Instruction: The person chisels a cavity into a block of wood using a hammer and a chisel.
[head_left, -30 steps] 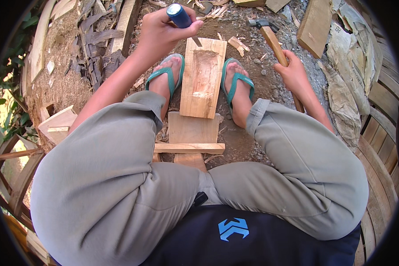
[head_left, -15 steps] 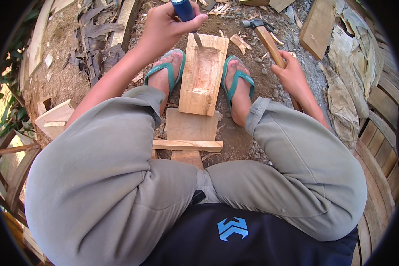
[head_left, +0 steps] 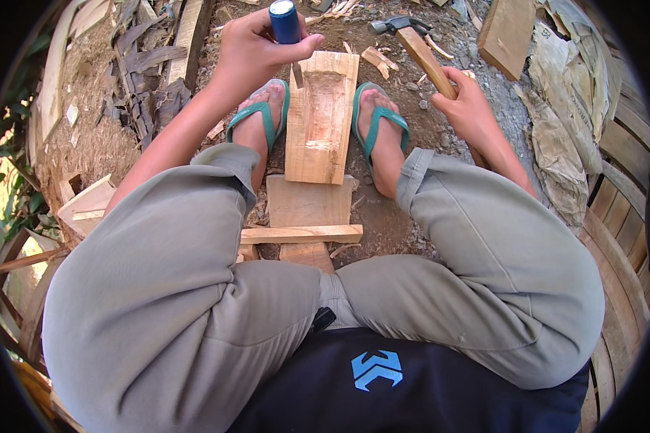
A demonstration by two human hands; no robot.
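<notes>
Between my feet a pale wooden block with a long hollow cut into its top leans on a smaller piece of wood. My left hand is closed round the blue handle of a chisel. The chisel's narrow blade points down at the block's far left edge, beside the hollow; whether its tip touches the wood I cannot tell. Off to the right, my right hand grips the wooden handle of a claw hammer. The hammer's dark head is up and away from the chisel, to its right.
Green flip-flops on my feet flank the block. A thin wood strip lies nearer me. Wood chips litter the dirt. At the far right are a plank and crumpled sheeting; dark bark strips lie left.
My left hand has shifted the chisel left, from the hollow's far end to the block's left edge, and its handle now stands lower in view. The hammer is still held off to the right.
</notes>
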